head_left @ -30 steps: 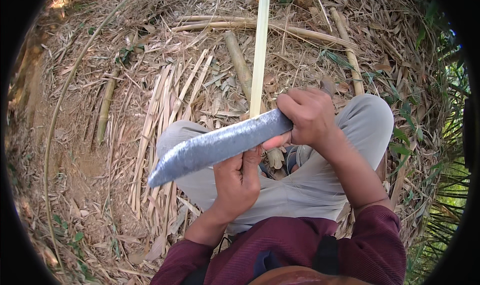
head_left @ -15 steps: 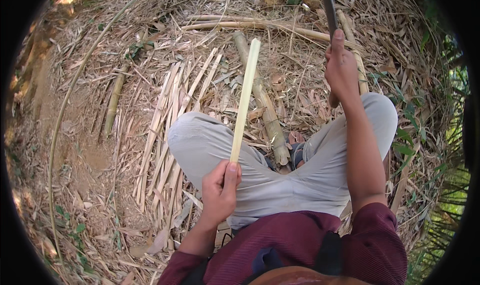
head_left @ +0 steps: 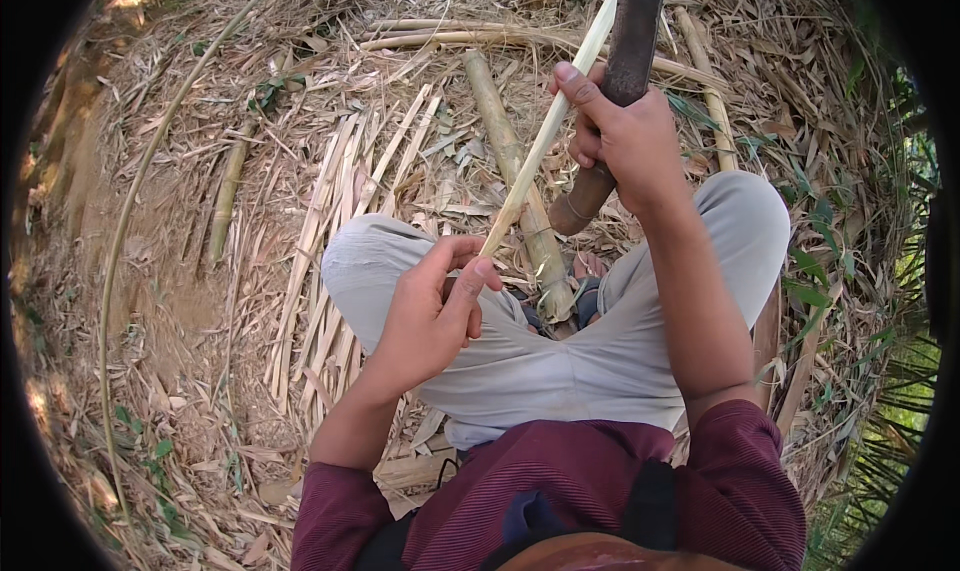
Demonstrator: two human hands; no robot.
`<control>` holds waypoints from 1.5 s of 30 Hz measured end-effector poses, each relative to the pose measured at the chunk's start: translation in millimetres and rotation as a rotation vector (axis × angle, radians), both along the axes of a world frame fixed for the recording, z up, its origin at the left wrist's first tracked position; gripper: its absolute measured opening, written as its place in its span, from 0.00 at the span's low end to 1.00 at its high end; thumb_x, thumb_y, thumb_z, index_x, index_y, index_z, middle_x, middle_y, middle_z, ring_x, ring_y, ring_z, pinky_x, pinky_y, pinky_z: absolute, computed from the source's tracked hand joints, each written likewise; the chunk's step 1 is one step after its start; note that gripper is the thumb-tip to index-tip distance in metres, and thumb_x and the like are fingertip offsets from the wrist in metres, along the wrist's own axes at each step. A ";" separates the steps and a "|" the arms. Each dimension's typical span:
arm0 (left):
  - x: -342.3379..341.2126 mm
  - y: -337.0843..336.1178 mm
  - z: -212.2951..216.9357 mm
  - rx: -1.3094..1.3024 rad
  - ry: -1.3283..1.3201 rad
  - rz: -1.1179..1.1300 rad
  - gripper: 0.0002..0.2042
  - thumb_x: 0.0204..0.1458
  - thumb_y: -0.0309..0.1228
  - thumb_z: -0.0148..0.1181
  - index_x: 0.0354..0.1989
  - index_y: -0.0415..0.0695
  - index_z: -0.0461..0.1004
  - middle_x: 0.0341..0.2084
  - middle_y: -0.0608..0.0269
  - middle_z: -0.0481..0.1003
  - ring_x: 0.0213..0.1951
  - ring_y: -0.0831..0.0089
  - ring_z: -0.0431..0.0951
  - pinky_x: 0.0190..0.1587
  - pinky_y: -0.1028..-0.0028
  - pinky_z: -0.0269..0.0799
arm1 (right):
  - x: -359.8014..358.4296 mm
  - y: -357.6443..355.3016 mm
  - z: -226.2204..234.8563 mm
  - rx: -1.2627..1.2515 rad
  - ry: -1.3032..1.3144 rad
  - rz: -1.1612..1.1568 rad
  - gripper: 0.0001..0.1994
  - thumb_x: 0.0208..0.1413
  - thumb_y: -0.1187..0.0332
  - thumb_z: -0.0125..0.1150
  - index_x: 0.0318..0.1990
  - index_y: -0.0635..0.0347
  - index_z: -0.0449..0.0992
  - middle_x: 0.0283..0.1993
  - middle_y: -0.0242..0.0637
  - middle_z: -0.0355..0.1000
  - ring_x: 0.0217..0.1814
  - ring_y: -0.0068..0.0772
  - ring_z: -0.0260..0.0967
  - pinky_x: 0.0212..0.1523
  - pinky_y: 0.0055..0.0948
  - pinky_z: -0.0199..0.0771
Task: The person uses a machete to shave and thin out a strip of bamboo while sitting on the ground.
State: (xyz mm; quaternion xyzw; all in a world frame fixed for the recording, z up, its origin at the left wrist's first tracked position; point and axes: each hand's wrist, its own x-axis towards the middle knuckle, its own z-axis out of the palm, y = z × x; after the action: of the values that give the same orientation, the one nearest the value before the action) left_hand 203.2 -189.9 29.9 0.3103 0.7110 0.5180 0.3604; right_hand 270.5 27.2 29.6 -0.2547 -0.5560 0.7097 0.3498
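A pale, split bamboo strip (head_left: 540,143) slants up and to the right in front of me. My left hand (head_left: 425,306) pinches its lower end between thumb and fingers, over my left knee. A machete with a dark blade (head_left: 636,36) and a brown wooden handle (head_left: 585,199) is in my right hand (head_left: 638,149), its blade pointing away from me. The right thumb also presses against the strip, which lies just left of the blade. The blade's tip runs out of the picture at the top.
Between my bent legs lies a bamboo pole (head_left: 541,243) on the leaf-strewn ground. Several split strips (head_left: 312,233) are laid left of my knee. Long bamboo pieces (head_left: 450,37) lie beyond, a thin curved stalk (head_left: 130,206) far left, and green plants (head_left: 815,261) at right.
My right hand has come left and toward the strip, bringing the machete beside it. The left hand has risen slightly, and the strip now tilts to the right.
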 end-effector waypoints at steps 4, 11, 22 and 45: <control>-6.0 -7.2 -13.7 -0.010 0.069 -0.056 0.13 0.67 0.35 0.45 0.41 0.37 0.73 0.20 0.73 0.65 0.20 0.87 0.58 0.22 0.83 0.54 | 0.1 1.9 -0.7 0.053 -0.076 -0.083 0.18 0.59 0.54 0.63 0.32 0.64 0.77 0.13 0.23 0.56 0.12 0.15 0.52 0.16 0.22 0.54; 11.0 31.0 -2.4 0.136 -0.017 -0.021 0.13 0.68 0.36 0.44 0.40 0.40 0.71 0.17 0.78 0.58 0.17 0.92 0.50 0.18 0.85 0.45 | 28.5 -34.6 -27.7 0.635 -0.252 0.052 0.33 0.54 0.35 0.55 0.24 0.62 0.74 0.14 0.35 0.66 0.17 0.35 0.67 0.20 0.35 0.65; 8.8 25.6 -15.6 0.045 0.596 0.004 0.07 0.53 0.18 0.51 0.39 0.34 0.74 0.26 0.47 0.73 0.27 0.56 0.74 0.31 0.63 0.67 | 28.7 -43.4 -51.1 1.279 -0.384 -0.026 0.34 0.43 0.29 0.57 0.24 0.57 0.70 0.19 0.36 0.65 0.19 0.41 0.69 0.19 0.37 0.66; -19.6 11.9 18.7 0.228 -0.728 -0.030 0.18 0.67 0.47 0.37 0.38 0.44 0.66 0.14 0.73 0.55 0.12 0.85 0.49 0.14 0.83 0.45 | 33.3 -22.9 -11.7 1.027 -0.322 0.072 0.29 0.55 0.39 0.56 0.24 0.62 0.71 0.19 0.38 0.67 0.18 0.41 0.66 0.21 0.36 0.64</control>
State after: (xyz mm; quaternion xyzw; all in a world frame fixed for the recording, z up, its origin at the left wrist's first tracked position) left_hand 183.6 -178.0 48.6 0.1544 0.4694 0.6648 0.5602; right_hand 303.8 4.3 17.9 -0.1372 -0.8866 0.3099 0.3148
